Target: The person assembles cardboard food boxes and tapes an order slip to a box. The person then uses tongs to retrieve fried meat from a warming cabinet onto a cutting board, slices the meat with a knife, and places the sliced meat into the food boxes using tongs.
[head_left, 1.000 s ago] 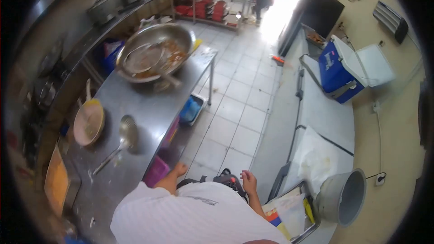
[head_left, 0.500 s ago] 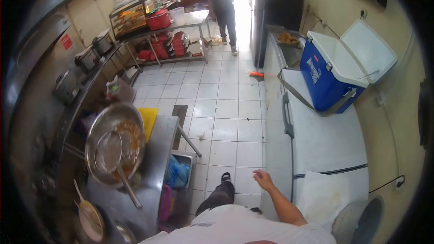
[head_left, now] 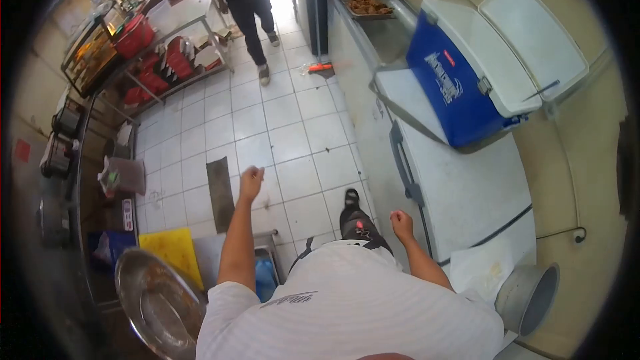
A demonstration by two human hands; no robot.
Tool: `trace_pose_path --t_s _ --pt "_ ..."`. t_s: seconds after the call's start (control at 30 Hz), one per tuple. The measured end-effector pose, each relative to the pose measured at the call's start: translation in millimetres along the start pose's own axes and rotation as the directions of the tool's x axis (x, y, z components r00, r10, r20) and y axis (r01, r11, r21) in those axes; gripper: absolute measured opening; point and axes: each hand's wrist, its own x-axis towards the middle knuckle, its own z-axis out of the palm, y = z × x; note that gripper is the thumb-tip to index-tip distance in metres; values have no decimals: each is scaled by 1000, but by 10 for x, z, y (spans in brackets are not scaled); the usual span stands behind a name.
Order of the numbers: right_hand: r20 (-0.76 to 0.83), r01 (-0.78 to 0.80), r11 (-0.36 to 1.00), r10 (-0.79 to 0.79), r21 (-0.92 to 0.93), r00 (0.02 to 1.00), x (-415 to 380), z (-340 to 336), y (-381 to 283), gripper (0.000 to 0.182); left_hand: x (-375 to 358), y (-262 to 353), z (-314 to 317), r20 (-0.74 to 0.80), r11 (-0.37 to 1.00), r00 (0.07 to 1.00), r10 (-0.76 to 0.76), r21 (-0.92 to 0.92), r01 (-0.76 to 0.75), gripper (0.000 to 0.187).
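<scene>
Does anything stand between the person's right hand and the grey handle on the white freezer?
Nothing visible does. In the head view, the right hand is just below the grey handle; the blue cooler on the white freezer sits outside that gap.

A white freezer top carries the blue cooler. Nearer than the cooler, a white sheet lies on a white top. Left of the cooler stretches the tiled floor, a dark mat flat on it; nearer and farther left, a metal table bears a yellow board and a steel bowl.
</scene>
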Motion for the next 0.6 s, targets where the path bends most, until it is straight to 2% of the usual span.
trace_pose_path --t_s 0.07,0.13,0.2,0.23,0.27,0.3,0.33,0.37,0.4,0.43,0.47,0.5,0.53,0.6 --pt "-4 75 997 -75 -23 997 454 124 86 31 508 426 -6 -51 988 999 1 -156 -9 31" --pt "38 109 993 -108 -32 993 971 283 177 31 842 332 158 -18 995 1000 21 -101 -23 30" --pt "135 101 995 -97 -22 986 1604 471 37 31 992 -422 636 -55 985 998 -27 -170 17 27" --pt "172 85 996 -87 18 981 2001 514 -189 31 977 -1215 959 -40 998 999 -21 -54 19 26" --pt "216 58 996 -70 61 974 2281 546 -493 31 756 -1016 958 67 943 959 -276 211 257 27" --pt "264 30 994 -57 103 963 2612 601 -771 31 498 -1531 1180 91 932 931 -353 122 341 27" --pt "281 146 986 -164 84 945 2988 706 -961 30 253 -1906 1338 188 842 864 -467 392 370 27" --pt "299 256 964 -264 66 917 3385 813 -1167 30 -57 -2316 1387 391 854 831 -396 490 176 27" --pt "314 363 930 -359 47 879 3795 895 -1403 30 -263 -2133 1296 569 751 807 -159 600 -276 25" --pt "410 421 907 -376 -22 831 4185 919 -1715 31 -284 -1958 1277 470 865 792 -390 482 140 27" --pt "508 478 873 -371 -94 777 4578 915 -2014 32 -312 -1777 1257 340 803 727 -596 272 531 29" --pt "486 499 862 -399 -90 777 4879 958 -2269 33 -311 -1568 1255 274 686 635 -723 171 707 31" --pt "539 548 827 -406 -126 738 5253 1016 -2487 33 -335 -1363 1239 224 528 504 -834 62 847 33" --pt "546 568 814 -423 -121 723 5800 1054 -3010 28 -275 -1325 1209 230 567 530 -816 141 812 35"
